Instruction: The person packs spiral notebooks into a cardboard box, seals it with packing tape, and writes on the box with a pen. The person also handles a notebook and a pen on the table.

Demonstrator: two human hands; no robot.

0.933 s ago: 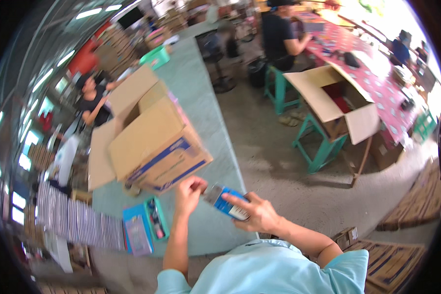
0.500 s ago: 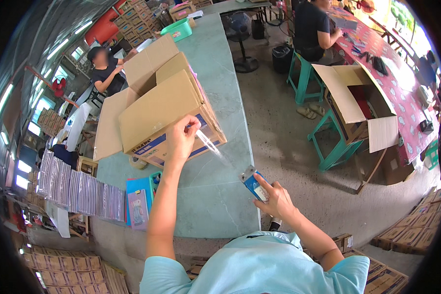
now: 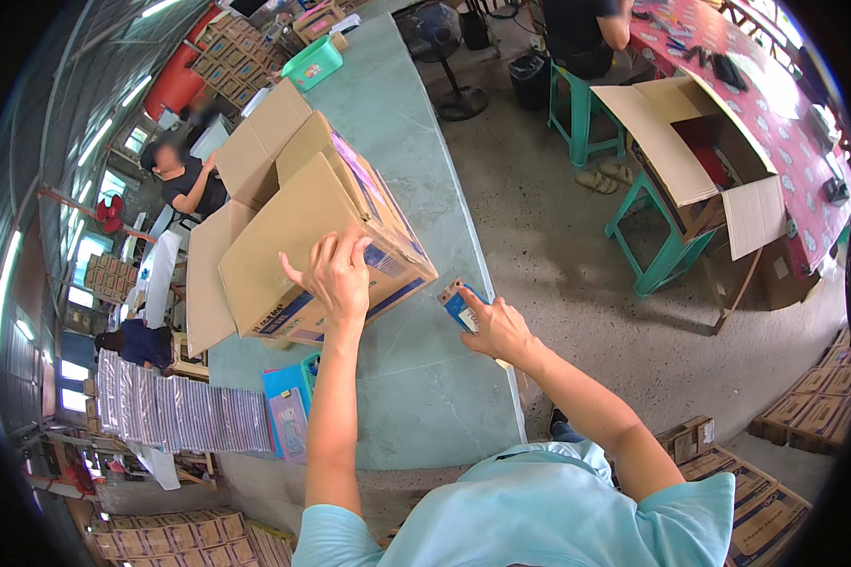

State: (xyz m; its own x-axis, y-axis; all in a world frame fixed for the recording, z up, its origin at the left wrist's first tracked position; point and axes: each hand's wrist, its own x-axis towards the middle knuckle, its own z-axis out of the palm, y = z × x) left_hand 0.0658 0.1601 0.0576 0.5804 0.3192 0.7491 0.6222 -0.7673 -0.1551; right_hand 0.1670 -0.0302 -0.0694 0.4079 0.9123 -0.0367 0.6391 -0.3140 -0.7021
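Observation:
A large cardboard box (image 3: pixel 288 231) lies tilted on the grey-green table, its flaps spread out to the far left. My left hand (image 3: pixel 336 274) is at the near side of this box, fingers apart, with nothing visible gripped in it; whether the fingertips press on the cardboard I cannot tell. My right hand (image 3: pixel 503 331) grips a blue handheld tape dispenser (image 3: pixel 461 307) just right of the box, close to the table's right edge. Any clear tape between the dispenser and the box is too faint to make out.
Wrapped stacks (image 3: pixel 184 406) stand left, beside coloured folders (image 3: pixel 286 411). A green basket (image 3: pixel 312 64) sits at the table's far end. To the right, another open carton (image 3: pixel 676 146) rests on a green stool (image 3: pixel 657 241). Co-workers sit far left and far right.
My left hand has gone from pinching a stretched strip of clear tape to fingers apart by the box. My right hand has brought the dispenser closer to the box. The view has shifted slightly.

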